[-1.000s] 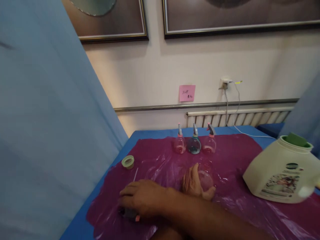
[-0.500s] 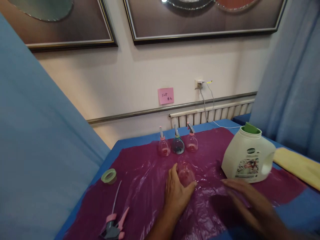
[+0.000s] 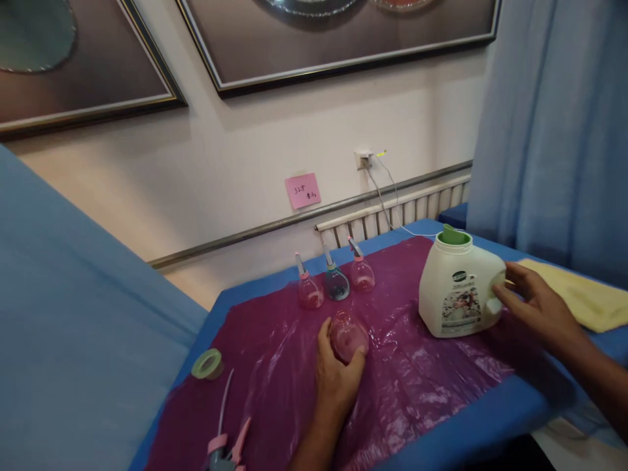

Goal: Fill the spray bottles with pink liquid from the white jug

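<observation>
Cupping a small round flask (image 3: 348,335) in the left hand (image 3: 336,383), fingers and thumb curled snugly about its belly, neck pointing away. Held low over the purple plastic sheet (image 3: 417,386), to the left of the white jug (image 3: 456,294) and nearer than it. Reaching with the right hand (image 3: 537,306) to the jug's right side, fingers loosely bent and spread, tips just touching the handle, not closed on it. Upright on the sheet, that jug, green cap on top. Left of the jug and farther back: three small spray bottles (image 3: 336,284) in a row. Far left of the jug, toward the bench (image 3: 471,418) edge: a green tape roll (image 3: 207,364), and nearer, a loose pink spray head (image 3: 226,450) with its tube. Right of the jug, behind the right hand: a yellow cloth (image 3: 593,304).
</observation>
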Available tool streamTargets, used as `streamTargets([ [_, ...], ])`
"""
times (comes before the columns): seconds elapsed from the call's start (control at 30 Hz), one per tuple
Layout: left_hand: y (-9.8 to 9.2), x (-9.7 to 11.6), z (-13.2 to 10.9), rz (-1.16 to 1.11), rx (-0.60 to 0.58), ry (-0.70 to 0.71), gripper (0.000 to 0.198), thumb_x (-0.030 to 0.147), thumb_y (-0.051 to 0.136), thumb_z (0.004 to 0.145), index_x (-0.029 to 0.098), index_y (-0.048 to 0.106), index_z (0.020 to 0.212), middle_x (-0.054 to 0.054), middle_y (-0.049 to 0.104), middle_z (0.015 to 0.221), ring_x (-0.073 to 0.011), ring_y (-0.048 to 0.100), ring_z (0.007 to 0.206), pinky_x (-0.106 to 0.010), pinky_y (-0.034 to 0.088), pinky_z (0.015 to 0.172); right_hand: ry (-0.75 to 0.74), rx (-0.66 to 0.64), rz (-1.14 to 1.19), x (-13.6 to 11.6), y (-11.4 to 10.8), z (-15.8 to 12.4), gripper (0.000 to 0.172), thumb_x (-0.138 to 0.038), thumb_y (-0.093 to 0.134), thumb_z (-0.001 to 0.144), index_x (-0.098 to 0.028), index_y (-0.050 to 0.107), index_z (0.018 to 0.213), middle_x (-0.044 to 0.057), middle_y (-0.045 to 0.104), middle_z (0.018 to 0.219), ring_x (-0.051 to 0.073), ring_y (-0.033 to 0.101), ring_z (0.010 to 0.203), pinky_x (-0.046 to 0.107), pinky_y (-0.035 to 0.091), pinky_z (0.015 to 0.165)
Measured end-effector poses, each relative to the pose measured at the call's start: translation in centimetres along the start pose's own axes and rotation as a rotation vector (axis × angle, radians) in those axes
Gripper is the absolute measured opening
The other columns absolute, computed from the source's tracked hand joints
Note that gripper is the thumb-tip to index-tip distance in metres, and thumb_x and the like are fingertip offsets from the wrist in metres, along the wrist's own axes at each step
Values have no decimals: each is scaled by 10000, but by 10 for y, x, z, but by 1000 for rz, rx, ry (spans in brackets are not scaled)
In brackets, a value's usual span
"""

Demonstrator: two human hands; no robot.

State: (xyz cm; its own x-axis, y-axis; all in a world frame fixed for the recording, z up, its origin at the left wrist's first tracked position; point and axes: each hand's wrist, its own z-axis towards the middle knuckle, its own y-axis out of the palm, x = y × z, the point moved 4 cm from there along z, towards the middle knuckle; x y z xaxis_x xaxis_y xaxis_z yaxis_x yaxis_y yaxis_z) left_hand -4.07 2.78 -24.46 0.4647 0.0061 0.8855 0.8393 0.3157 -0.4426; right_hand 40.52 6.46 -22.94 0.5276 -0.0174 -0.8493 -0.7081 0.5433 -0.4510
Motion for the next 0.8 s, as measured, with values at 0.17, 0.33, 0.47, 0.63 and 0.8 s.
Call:
streamTargets([
  [0.17,-2,5,0,-28,29,33,956,358,876,836,252,466,1693,-182,600,1744,-370,589,1623,-576,432,1392,131,-41,266,-4,8,16,487,-371,711,835,-281,688,1313,148,842,1226,343,816,1148,409,644,954],
  [0.33,1,4,1,-21,3,14,967,353,880,838,256,462,1705,-184,602,1745,-380,600,1614,-593,445,1381,159,-24,130,-14,8,27,352,-382,641,733,-234,773,1024,94,787,901,320,733,874,398,561,739],
  [0.47,3,4,-1,-13,-19,11,982,348,886,831,251,459,1710,-181,598,1755,-372,594,1625,-573,443,1387,138,35,107,-30,7,34,360,-430,609,642,-229,755,903,73,766,839,328,711,881,411,540,760],
  [0.63,2,7,-4,-17,-23,2,962,343,871,847,259,463,1714,-170,589,1771,-357,595,1631,-548,447,1387,-37,-21,-62,-65,9,42,294,-448,576,663,-244,712,826,50,722,752,302,678,822,383,492,715],
  [0.8,1,4,-4,-19,-27,-7,964,355,859,853,253,457,1723,-166,580,1779,-354,579,1643,-548,425,1402,-153,-211,-225,-95,24,42,223,-306,568,804,-243,716,958,67,750,808,291,699,821,372,473,719],
])
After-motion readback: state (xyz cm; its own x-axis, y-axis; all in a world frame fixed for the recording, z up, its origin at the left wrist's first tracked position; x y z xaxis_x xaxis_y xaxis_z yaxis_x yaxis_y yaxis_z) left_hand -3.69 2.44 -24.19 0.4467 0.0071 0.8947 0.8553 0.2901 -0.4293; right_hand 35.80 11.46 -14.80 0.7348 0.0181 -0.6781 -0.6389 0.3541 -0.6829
